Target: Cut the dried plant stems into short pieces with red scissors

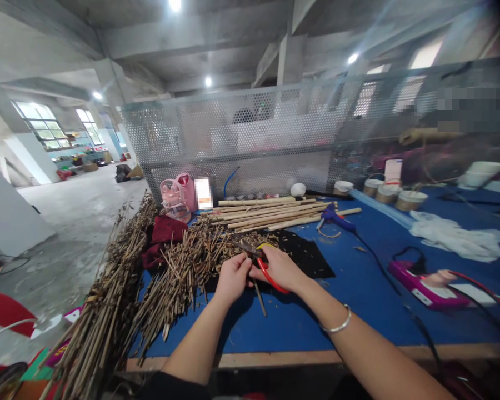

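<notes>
While the left hand (232,276) pinches a thin brown twig (259,295) at frame centre above the blue tabletop (358,289), the right hand's (280,268) fingers grip red-handled scissors (261,262), best kept square to it.

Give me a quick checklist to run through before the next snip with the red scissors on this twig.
1. Right hand has the red scissors firmly by the handles: ok.
2. Left hand holds the twig steady: ok.
3. Left fingertips out of the blades' path: cannot tell, the hands overlap.
4. Blades open and around the twig: cannot tell, the tips are hidden among the stems.
5. Blue table bare below the hands for the cut piece: ok.
6. Black cable away from the scissors: ok.
</notes>
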`<action>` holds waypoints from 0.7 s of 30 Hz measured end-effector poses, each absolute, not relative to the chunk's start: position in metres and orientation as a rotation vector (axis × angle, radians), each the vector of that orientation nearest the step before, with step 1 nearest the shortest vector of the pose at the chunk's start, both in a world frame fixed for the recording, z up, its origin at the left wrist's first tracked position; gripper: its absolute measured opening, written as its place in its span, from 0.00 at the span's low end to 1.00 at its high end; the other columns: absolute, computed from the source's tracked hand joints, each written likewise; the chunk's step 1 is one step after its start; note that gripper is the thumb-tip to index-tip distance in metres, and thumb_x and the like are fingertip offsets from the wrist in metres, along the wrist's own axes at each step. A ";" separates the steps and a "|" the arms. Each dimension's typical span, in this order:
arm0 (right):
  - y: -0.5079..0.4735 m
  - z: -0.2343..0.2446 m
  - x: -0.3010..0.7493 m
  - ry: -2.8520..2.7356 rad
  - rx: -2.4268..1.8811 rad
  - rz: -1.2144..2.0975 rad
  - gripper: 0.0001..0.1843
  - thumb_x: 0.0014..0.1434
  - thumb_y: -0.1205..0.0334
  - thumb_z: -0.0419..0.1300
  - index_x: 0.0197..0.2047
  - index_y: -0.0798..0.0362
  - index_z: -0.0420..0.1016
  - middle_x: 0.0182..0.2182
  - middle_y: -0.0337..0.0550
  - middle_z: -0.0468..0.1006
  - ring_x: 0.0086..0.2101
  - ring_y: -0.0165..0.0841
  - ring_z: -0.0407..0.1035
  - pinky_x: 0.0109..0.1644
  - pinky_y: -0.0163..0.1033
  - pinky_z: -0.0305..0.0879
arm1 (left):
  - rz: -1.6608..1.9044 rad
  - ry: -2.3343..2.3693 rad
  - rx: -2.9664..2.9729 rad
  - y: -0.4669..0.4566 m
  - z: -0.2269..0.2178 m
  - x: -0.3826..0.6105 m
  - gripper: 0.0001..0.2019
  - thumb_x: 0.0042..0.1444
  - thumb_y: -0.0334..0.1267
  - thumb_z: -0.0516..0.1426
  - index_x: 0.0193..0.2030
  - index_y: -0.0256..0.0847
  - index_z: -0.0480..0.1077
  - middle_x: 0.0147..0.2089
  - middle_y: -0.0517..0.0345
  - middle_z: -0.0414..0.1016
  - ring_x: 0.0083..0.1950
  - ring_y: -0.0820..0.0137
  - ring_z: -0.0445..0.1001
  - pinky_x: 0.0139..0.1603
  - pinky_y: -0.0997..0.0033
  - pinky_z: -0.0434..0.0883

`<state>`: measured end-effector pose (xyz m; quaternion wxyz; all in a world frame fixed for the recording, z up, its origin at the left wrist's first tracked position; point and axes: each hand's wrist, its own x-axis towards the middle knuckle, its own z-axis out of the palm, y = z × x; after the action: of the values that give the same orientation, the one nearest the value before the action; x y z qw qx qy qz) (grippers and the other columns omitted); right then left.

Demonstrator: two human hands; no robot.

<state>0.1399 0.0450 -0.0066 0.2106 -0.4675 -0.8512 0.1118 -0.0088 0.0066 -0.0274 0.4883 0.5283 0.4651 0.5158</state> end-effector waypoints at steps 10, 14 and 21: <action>0.046 -0.013 0.137 -2.340 -1.486 0.471 0.23 0.48 0.38 0.55 0.32 0.52 0.65 0.27 0.42 0.73 0.26 0.32 0.66 0.27 0.33 0.49 | 1.229 1.172 1.273 0.006 -0.026 -0.007 0.16 0.53 0.43 0.52 0.45 0.38 0.71 0.23 0.61 0.67 0.18 0.78 0.62 0.17 0.79 0.65; 0.049 -0.016 0.138 -2.334 -1.494 0.501 0.24 0.48 0.37 0.55 0.29 0.52 0.66 0.25 0.42 0.73 0.24 0.31 0.66 0.25 0.33 0.49 | 1.239 1.174 1.246 0.007 -0.028 -0.008 0.16 0.54 0.42 0.52 0.46 0.37 0.70 0.22 0.61 0.68 0.20 0.77 0.64 0.17 0.79 0.65; 0.056 -0.016 0.141 -2.368 -1.470 0.549 0.24 0.51 0.38 0.51 0.27 0.53 0.67 0.25 0.42 0.74 0.25 0.30 0.66 0.25 0.32 0.50 | 1.215 1.154 1.121 0.010 -0.031 -0.008 0.17 0.54 0.41 0.51 0.48 0.36 0.66 0.25 0.59 0.70 0.24 0.75 0.69 0.19 0.80 0.66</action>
<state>0.1413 0.0556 -0.0161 0.1498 -0.5116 -0.8242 0.1910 -0.0081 0.0097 -0.0306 0.5336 0.4702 0.4840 0.5098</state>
